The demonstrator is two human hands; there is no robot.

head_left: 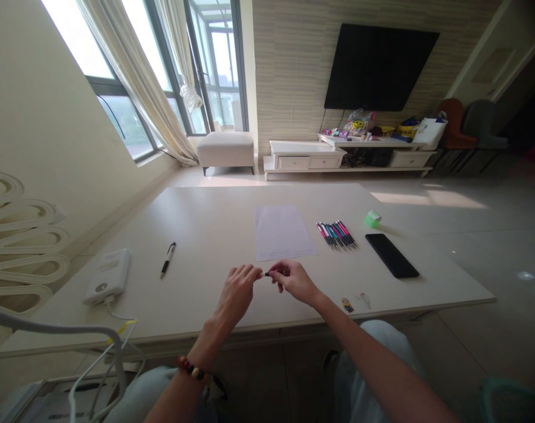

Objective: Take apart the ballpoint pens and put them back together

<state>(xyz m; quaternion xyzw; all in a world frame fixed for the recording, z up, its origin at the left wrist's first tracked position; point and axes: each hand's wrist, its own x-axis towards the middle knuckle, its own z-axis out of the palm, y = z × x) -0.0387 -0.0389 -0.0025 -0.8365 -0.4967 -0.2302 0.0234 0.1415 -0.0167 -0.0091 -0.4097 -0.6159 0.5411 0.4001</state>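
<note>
My left hand [238, 289] and my right hand [297, 283] meet over the near part of the white table [205, 235]. Between their fingertips is a small black-and-white pen [266, 274], pinched from both sides. Most of it is hidden by the fingers. Just beyond my hands lies a sheet of white paper [282, 232]. Several colourful pens [336, 235] lie side by side to the right of the paper. Off to the left, another black-and-white pen [168, 259] rests alone on the tabletop.
A white power bank [111, 273] with a cable stands at the left. To the right are a black phone [391, 255] and a small green-and-white object [373, 219]. Near the front edge lies a yellow cartoon sticker [347, 305]. A low TV cabinet [302, 161] stands beyond the table.
</note>
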